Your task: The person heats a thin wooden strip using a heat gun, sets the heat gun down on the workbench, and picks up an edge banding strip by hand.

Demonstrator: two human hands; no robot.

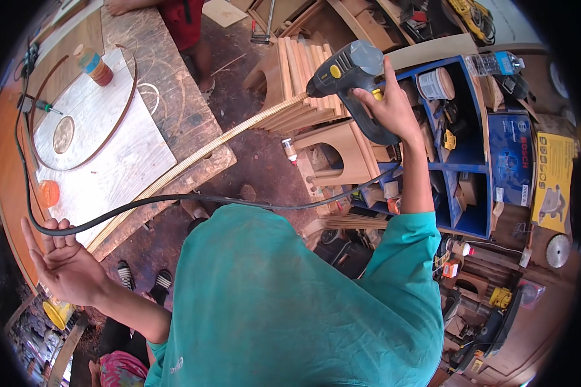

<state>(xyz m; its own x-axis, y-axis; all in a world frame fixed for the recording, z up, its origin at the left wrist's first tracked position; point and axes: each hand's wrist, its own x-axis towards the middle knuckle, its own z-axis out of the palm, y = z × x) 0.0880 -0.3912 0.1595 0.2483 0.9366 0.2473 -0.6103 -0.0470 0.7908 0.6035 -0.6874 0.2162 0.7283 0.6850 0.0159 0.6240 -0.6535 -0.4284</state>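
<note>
Gripping the power tool (344, 69), the right hand (394, 108) holds it well apart from the spread left hand (70, 275).

one held power tool (343, 69), two striped sandals (125, 275), one green-handled screwdriver (43, 104), one blue shelf unit (458, 166)

The right hand (394, 111) holds a black power tool (343, 72); its cord (239, 201) stretches to the left hand (72, 276), palm up, crossing its fingers. On the wooden bench (187, 106), a bottle (95, 66) and a thin curved strip (136, 80) rest on a pale board (130, 151).
</note>
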